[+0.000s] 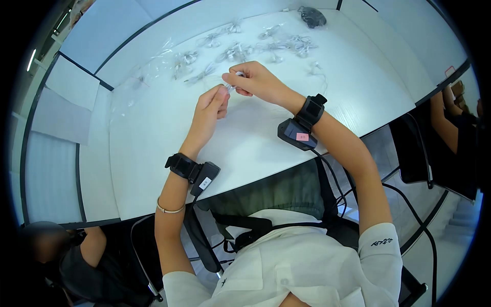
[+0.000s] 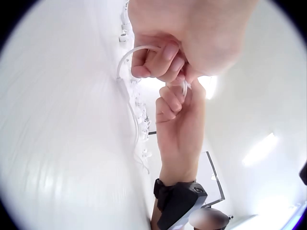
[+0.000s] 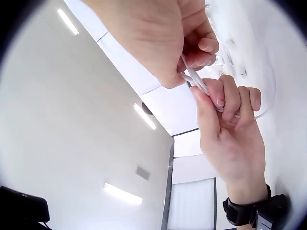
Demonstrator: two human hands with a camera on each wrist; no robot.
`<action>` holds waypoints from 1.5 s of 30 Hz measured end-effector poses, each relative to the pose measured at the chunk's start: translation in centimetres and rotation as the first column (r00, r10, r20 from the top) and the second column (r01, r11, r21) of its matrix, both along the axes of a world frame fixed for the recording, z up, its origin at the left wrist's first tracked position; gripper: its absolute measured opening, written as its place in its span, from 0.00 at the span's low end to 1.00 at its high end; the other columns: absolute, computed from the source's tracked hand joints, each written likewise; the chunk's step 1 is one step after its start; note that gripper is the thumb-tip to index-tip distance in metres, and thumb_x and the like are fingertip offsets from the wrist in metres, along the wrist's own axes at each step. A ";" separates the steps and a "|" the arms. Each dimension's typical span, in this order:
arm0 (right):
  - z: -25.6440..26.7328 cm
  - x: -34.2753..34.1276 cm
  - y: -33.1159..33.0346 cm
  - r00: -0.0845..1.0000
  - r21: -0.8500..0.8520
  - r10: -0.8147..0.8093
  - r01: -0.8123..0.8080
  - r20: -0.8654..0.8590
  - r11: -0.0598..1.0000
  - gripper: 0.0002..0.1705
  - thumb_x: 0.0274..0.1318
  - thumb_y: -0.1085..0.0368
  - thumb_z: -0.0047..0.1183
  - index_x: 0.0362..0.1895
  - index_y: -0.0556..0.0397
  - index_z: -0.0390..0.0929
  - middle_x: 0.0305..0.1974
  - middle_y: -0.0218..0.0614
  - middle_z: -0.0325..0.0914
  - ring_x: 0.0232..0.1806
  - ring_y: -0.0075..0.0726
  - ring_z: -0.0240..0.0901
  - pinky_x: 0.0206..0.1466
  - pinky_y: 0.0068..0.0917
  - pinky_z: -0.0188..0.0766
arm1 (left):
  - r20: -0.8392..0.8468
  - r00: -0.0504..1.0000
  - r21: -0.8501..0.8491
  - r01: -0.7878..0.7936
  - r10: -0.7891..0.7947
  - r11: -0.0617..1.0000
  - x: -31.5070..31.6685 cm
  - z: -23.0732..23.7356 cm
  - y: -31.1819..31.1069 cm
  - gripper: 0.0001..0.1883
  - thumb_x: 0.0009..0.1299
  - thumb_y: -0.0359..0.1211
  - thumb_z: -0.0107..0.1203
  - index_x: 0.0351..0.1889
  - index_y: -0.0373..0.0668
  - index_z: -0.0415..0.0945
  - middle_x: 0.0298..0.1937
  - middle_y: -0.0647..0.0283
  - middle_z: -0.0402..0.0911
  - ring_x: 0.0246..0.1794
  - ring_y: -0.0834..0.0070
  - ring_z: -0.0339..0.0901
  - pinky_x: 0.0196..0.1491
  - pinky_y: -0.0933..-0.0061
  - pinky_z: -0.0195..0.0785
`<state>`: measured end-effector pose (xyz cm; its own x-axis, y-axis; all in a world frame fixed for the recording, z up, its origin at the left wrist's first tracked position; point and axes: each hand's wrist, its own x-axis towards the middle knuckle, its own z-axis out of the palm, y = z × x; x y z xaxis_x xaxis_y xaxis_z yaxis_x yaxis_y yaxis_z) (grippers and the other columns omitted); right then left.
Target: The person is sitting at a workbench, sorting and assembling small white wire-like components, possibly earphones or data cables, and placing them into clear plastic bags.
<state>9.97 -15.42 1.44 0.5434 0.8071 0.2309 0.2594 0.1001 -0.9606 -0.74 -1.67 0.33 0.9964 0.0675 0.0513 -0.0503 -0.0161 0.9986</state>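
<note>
A thin white cable [image 3: 195, 78], folded into several strands, is stretched between both hands above the white table [image 1: 266, 138]. My left hand [image 1: 207, 110] pinches one end of the folded strands between thumb and index finger, its other fingers curled. Slightly higher, my right hand [image 1: 261, 84] grips the other end with fingers bent round it. In the left wrist view a length of white cable [image 2: 121, 64] loops out from under the left fingers and trails down beside the table. The strands inside each fist are hidden.
Several bundles of white cable [image 1: 235, 52] lie across the back of the table, with clear plastic bags [image 1: 135, 84] to the left. A dark crumpled bag [image 1: 313, 17] sits at the far edge. White partitions [image 1: 97, 36] enclose the table; other people sit at both sides.
</note>
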 end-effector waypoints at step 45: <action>0.1 -2.1 -0.6 0.831 -0.193 0.089 0.023 0.550 0.981 0.10 0.52 0.59 0.50 0.37 0.47 0.76 0.25 0.36 0.74 0.25 0.35 0.69 0.31 0.29 0.66 | 0.026 0.934 -0.355 -0.323 0.355 0.877 0.1 -0.6 2.3 0.14 0.72 0.42 0.37 0.26 0.46 0.61 0.27 0.64 0.73 0.34 0.72 0.74 0.39 0.75 0.64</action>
